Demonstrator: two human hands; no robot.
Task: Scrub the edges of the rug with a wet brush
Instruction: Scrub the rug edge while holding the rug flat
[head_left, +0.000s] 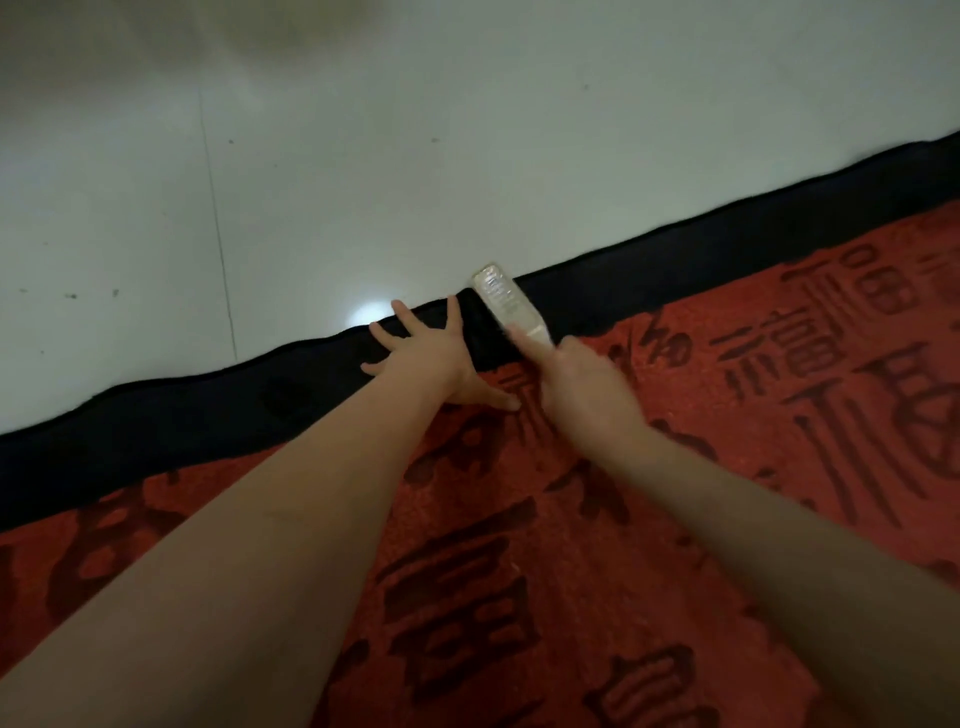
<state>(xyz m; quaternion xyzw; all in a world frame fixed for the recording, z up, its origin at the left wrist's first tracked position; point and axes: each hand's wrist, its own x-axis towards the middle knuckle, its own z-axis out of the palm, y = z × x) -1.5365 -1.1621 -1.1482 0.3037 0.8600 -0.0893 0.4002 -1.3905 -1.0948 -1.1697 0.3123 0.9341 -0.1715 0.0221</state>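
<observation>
A red rug (597, 545) with dark character patterns fills the lower half of the view. Its black border (218, 415) runs diagonally from lower left to upper right. My left hand (431, 358) presses flat on that border, fingers spread, fingertips near the rug's outer edge. Just to its right, my right hand (582, 384) grips the handle of a clear plastic brush (506, 301), index finger laid along its back. The brush head lies on the black border close to the edge; its bristles are hidden underneath.
A pale tiled floor (363, 156) lies beyond the rug edge, with a grout line at the left and a bright light reflection (370, 314) just past my left fingertips. A few small dark specks dot the tiles.
</observation>
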